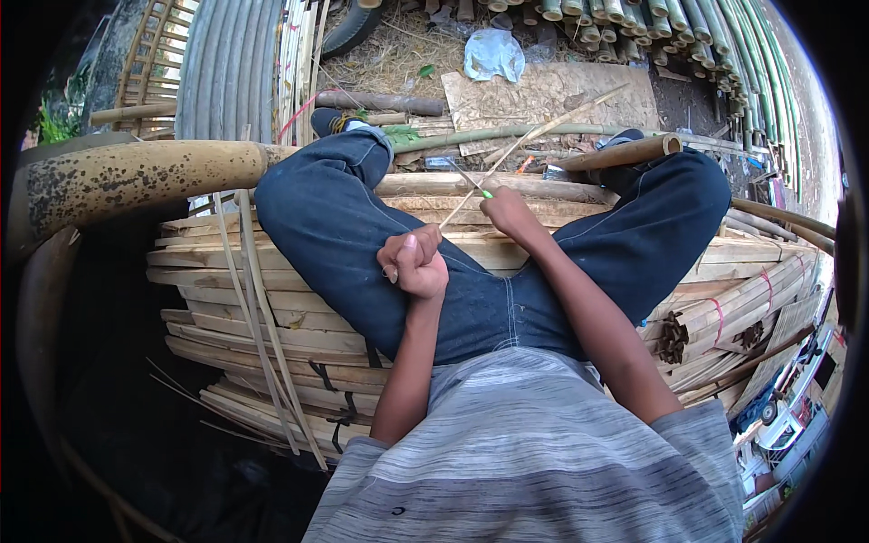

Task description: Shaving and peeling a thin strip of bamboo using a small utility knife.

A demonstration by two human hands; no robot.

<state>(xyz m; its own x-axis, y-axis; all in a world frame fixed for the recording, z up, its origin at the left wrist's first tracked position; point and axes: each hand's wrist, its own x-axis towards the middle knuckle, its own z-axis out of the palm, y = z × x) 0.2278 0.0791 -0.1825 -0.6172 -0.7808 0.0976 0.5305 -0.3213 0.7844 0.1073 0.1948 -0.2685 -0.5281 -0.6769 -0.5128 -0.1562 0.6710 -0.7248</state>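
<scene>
Left hand (415, 262): your fist closed on the strip (534, 138) end, over your lap.
Right hand (509, 212): fingers gripping a green-handled knife (472, 179) against the strip.

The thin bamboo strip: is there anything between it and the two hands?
No. The left hand is closed around the near end of the thin bamboo strip, and the right hand, holding a green-handled knife, meets it farther along. Nothing visible stands between.

crumpled clear plastic bag (493, 52) on the ground near stacked bamboo poles (634, 23), no labels, signs, screens
</scene>
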